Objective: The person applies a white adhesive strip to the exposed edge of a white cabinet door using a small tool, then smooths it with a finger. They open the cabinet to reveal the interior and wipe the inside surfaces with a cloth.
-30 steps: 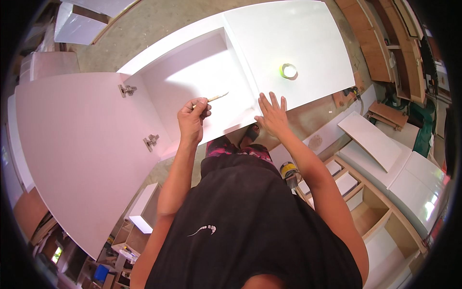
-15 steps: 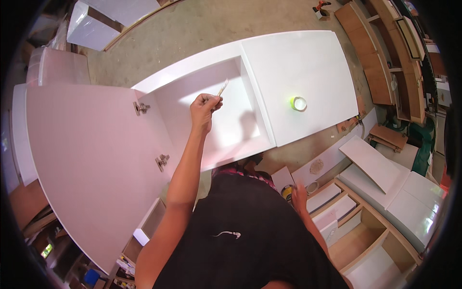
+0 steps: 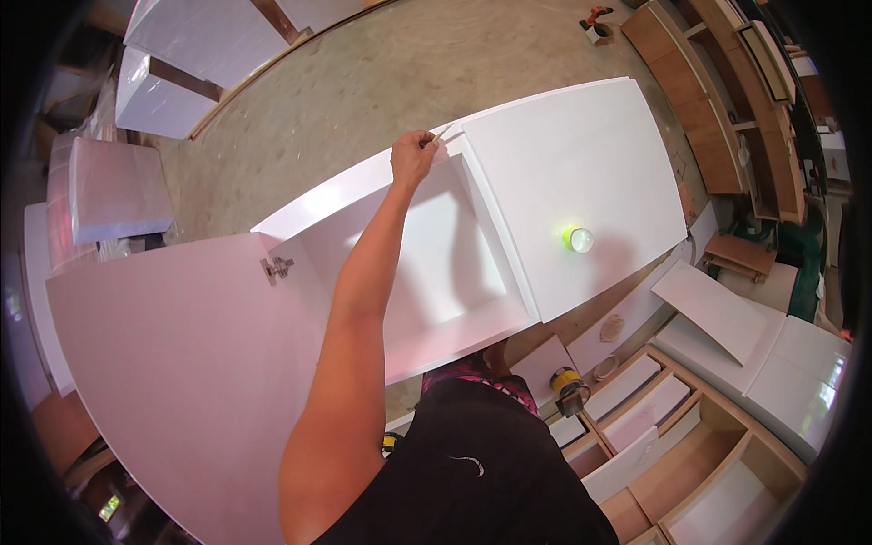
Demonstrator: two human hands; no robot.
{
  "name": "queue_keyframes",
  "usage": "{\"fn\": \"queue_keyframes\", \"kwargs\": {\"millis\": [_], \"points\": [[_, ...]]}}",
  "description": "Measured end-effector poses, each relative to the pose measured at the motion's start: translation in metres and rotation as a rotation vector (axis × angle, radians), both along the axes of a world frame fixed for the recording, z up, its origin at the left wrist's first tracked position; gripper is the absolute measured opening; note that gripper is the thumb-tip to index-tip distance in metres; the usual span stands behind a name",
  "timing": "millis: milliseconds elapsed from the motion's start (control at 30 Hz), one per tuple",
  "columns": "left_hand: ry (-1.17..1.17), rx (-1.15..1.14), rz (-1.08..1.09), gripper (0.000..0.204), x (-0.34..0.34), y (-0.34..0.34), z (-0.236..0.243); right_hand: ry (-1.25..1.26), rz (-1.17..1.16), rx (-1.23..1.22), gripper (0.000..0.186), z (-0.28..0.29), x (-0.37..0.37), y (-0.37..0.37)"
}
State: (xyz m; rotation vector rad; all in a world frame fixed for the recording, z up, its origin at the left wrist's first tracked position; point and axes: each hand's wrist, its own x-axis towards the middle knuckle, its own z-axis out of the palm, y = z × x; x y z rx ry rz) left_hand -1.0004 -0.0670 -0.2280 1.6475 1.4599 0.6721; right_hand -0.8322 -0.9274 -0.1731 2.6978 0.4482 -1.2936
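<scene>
White cabinet [image 3: 436,263] edge meets the outstretched left hand [image 3: 413,156], fingers pinching a thin stick [image 3: 440,136].

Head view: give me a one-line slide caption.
Left hand holds a thin stick-like tool at the far rim of an open white cabinet lying on a workshop floor.

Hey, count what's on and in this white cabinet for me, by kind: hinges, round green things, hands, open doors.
Hinges: 1
Round green things: 1
Hands at the far edge, pinching a thin stick: 1
Open doors: 1
Total: 4
</scene>
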Motion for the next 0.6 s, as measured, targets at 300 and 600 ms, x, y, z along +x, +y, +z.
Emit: {"fn": "queue_keyframes", "kwargs": {"millis": [300, 600], "points": [[0.179, 0.253, -0.053, 0.017, 0.018, 0.011, -0.018, -0.01, -0.021, -0.015, 0.033, -0.006, -0.007, 0.023], [0.226, 0.273, -0.028, 0.017, 0.019, 0.008, -0.024, -0.007, -0.028, -0.021, 0.033, -0.008, -0.011, 0.028]]}}
